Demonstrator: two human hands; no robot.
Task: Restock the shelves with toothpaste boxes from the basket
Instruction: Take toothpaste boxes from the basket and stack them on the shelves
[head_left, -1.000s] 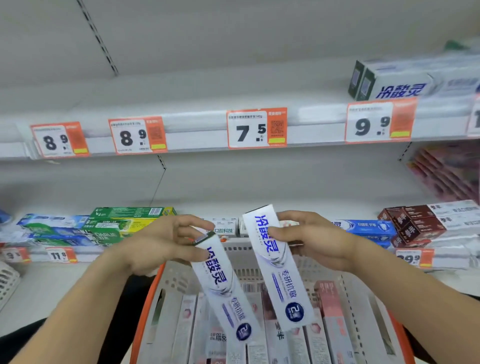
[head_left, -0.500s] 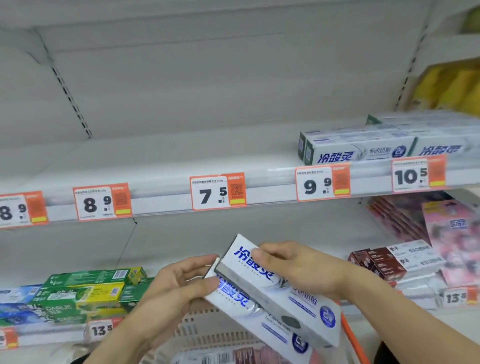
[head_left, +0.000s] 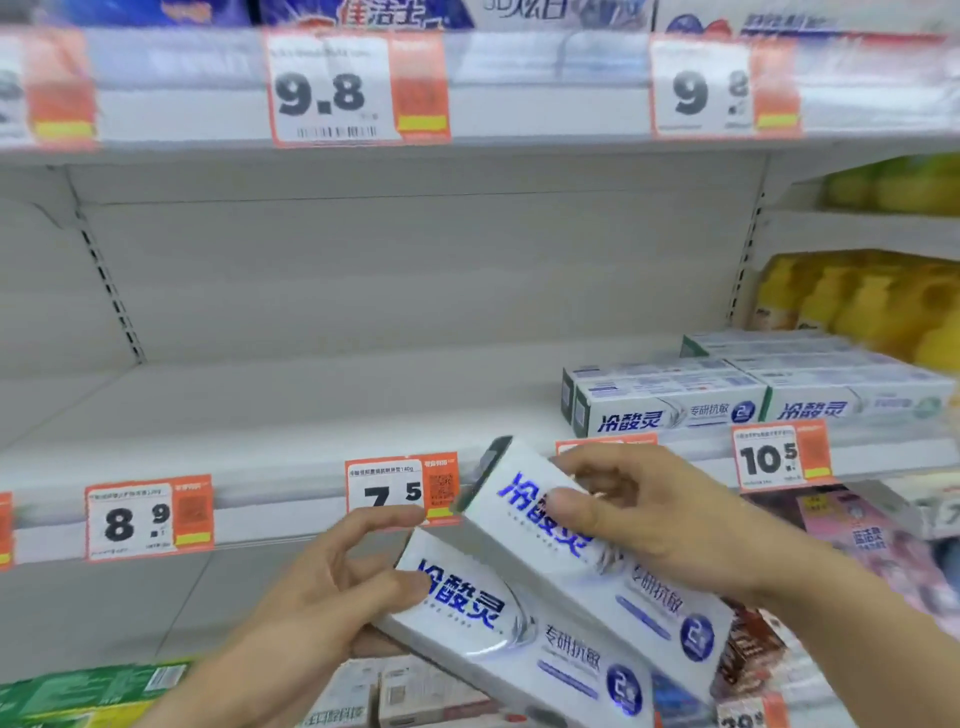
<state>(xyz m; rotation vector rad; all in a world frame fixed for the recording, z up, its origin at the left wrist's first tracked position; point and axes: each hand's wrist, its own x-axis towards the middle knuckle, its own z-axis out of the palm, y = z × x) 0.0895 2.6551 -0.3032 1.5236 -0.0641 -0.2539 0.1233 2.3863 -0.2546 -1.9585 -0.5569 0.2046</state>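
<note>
Hands (head_left: 493, 571) grip two, seemingly identical, 冷酸灵 boxes (head_left: 561, 613).

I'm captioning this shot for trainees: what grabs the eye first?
Two white toothpaste boxes with blue lettering fill the lower centre: the left hand holds the lower box, the right hand grips the upper box. Behind them the middle shelf is mostly bare, with matching boxes stacked at its right.

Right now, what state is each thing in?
left hand: holds the lower toothpaste box by its end.
right hand: holds the upper toothpaste box, tilted, overlapping the lower one.
middle shelf: bare above the 7.5 tag.
shelved boxes: lying flat, stacked at right.
</note>
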